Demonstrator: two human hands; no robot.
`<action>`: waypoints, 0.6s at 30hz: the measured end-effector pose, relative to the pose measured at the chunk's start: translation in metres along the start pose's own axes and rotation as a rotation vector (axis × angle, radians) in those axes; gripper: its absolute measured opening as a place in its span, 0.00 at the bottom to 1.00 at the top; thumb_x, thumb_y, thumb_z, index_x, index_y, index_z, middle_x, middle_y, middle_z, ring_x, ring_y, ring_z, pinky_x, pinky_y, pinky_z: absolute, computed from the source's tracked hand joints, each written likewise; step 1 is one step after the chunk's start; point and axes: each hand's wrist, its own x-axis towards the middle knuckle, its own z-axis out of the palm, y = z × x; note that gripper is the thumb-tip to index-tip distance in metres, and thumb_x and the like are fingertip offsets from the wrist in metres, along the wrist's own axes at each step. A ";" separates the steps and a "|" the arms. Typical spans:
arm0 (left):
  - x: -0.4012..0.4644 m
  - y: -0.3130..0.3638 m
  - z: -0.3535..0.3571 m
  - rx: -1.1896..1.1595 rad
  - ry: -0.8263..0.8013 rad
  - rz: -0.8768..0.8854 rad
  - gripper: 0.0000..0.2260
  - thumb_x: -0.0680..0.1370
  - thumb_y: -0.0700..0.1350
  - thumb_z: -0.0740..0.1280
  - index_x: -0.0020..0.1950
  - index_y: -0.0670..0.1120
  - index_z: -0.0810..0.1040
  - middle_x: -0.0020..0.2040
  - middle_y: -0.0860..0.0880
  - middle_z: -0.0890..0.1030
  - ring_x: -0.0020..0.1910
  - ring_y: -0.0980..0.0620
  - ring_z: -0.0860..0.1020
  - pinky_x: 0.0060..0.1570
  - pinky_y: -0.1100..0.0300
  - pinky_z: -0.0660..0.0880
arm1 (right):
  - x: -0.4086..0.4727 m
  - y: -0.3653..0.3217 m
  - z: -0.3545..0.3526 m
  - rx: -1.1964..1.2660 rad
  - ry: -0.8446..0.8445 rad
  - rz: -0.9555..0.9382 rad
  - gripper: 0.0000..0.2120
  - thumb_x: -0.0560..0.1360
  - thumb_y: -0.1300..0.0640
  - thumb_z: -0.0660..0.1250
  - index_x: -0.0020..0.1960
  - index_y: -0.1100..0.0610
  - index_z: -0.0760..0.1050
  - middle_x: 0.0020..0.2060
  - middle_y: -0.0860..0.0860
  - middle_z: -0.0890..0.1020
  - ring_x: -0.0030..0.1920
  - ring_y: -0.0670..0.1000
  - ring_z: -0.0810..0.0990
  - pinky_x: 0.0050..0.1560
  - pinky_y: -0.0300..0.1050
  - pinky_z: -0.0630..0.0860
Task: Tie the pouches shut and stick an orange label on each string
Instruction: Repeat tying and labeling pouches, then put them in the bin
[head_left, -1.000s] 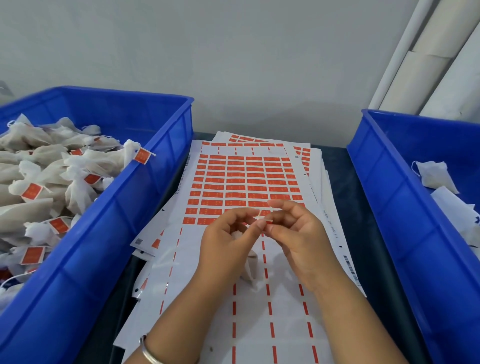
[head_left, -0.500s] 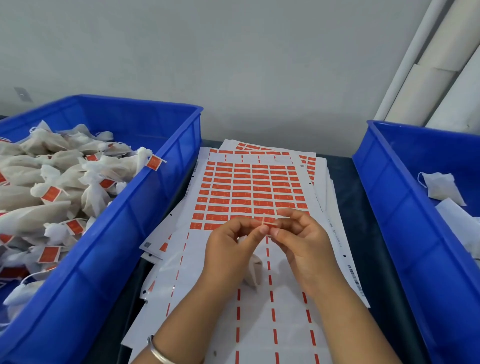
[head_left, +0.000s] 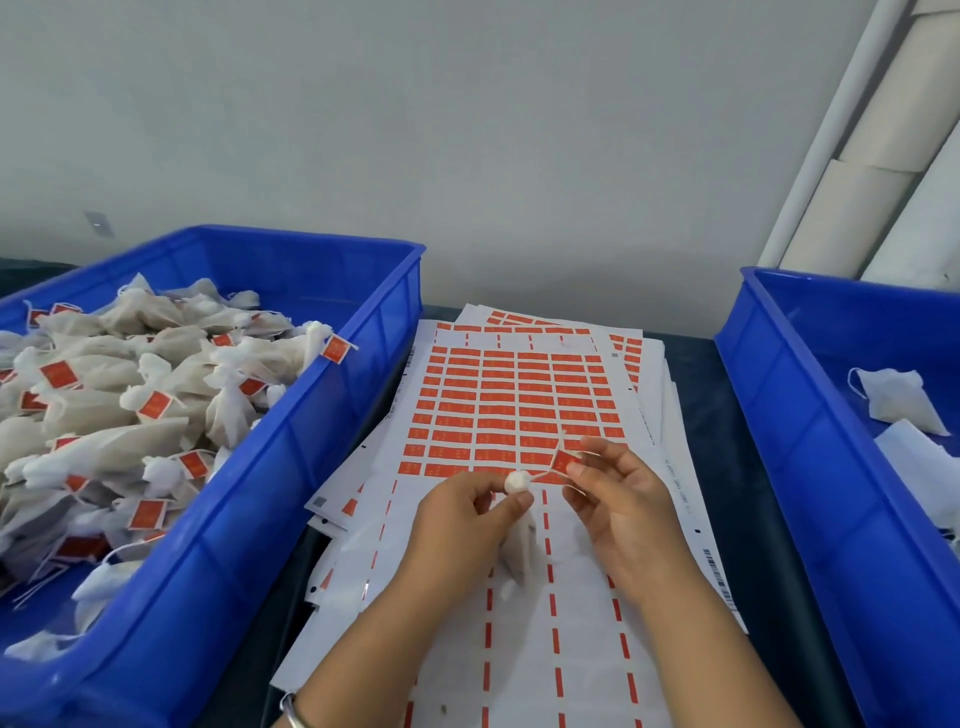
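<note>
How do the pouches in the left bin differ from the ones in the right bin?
The pouches in the left bin are full, bunched shut at the neck and carry orange labels; the pouches in the right bin lie flat, with no label in sight. The left bin holds a heaped pile; the right bin shows only a few. Both are white fabric pouches with strings, in blue bins.

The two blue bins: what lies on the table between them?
In the head view, between the left blue bin and the right blue bin lies a stack of orange label sheets, with both hands above it.
</note>
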 end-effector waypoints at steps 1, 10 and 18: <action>0.000 0.003 -0.002 -0.024 0.014 -0.017 0.04 0.74 0.55 0.66 0.44 0.59 0.72 0.39 0.57 0.77 0.36 0.56 0.76 0.29 0.73 0.68 | 0.000 0.001 0.000 -0.022 -0.010 0.003 0.10 0.74 0.62 0.69 0.54 0.52 0.77 0.46 0.45 0.85 0.48 0.45 0.84 0.41 0.36 0.79; 0.002 0.049 -0.054 -0.348 0.306 0.164 0.02 0.74 0.52 0.66 0.42 0.58 0.75 0.36 0.65 0.80 0.36 0.66 0.79 0.28 0.74 0.71 | 0.000 0.007 0.002 -0.066 -0.024 0.085 0.08 0.73 0.55 0.69 0.52 0.52 0.78 0.45 0.44 0.85 0.45 0.48 0.85 0.42 0.41 0.80; 0.032 0.078 -0.112 -0.534 0.727 0.275 0.02 0.78 0.49 0.64 0.47 0.57 0.72 0.41 0.57 0.78 0.37 0.61 0.76 0.35 0.69 0.71 | 0.001 0.008 0.003 -0.061 -0.030 0.144 0.05 0.76 0.60 0.66 0.51 0.55 0.79 0.41 0.45 0.86 0.41 0.49 0.85 0.34 0.38 0.80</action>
